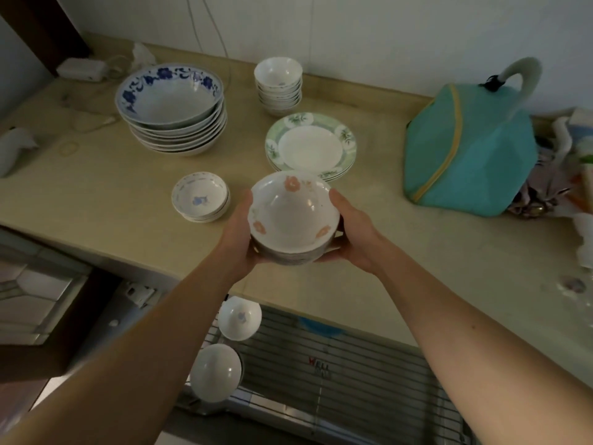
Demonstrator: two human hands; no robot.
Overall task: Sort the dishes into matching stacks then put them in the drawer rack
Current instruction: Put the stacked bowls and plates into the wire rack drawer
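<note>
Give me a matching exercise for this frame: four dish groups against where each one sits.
Things:
1. stack of orange-flowered white bowls
2. stack of blue-rimmed wide bowls
3. green-rimmed white plates
4. two plain white bowls

Places:
A. in the wire drawer rack
B. held between both hands
C. back left of the beige counter
D. counter, just behind the held stack

Pairs: 1-B, 2-C, 3-D, 4-A

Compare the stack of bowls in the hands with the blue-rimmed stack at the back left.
The orange-flowered bowl stack is held between the left hand and right hand; the blue-rimmed bowl stack rests on the counter. The held bowls look smaller and carry orange flowers inside; the blue-rimmed ones are wide, with a blue floral band. Both are white nested stacks.
</note>
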